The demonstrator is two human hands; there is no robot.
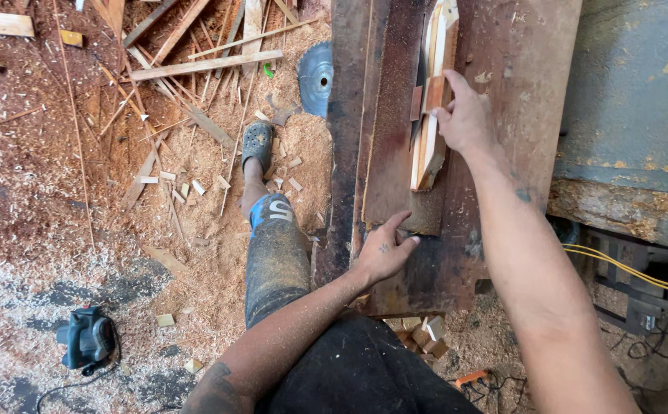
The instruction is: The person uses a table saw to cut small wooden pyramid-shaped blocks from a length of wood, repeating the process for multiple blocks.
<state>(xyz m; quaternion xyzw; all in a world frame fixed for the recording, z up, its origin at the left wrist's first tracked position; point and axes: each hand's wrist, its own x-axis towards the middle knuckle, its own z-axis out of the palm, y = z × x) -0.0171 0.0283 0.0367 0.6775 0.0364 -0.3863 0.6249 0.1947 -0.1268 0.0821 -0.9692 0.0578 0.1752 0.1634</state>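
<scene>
We are standing at a rusty brown saw table [518, 46] that fills the upper middle of the frame, seen from straight above. Our right hand [466, 116] is up near the top centre, its fingers [443, 115] curled closed around a stack of thin wood strips [431, 115] standing on edge, which runs from the top edge of the frame down toward the middle. Our left hand [384, 249] sits lower, at the centre of the frame, fingers spread open and resting flat on the table's near end, holding nothing. It lies well apart from the strips.

To do this step well, we judge that the stack should stay pressed together and upright, so no single strip tilts out of the bundle. We would keep the right hand's grip on the side of the stack, thumb and fingers clear of the dark slot beside it, since we cannot tell whether a blade stands there. The left hand serves best as a brace where it is, flat and away from the line of the strips.

Footing matters too: the floor in the left half of the frame is deep in sawdust and offcuts [196, 65], with a loose circular blade [316, 77] and a power tool [86, 337] lying about
</scene>
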